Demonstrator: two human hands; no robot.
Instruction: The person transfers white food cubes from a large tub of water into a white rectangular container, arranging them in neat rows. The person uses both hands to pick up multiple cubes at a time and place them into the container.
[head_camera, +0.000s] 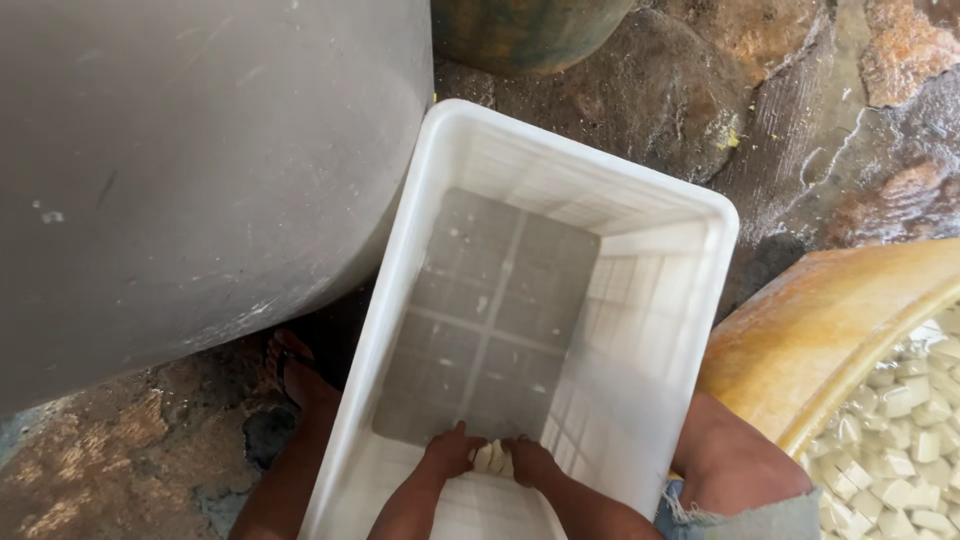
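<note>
Reaching into the white crate (650, 270), my left hand (450, 452) and right hand (530, 462) together clasp pale cubes (492, 458).

both forearms are seen bare, with no sleeves, gloves or rings on the left hand (450, 452) or the right hand (528, 462). frayed denim shorts (745, 518), cut at the knee, are worn. a dark sandal strap is worn on one foot (296, 372).
</note>
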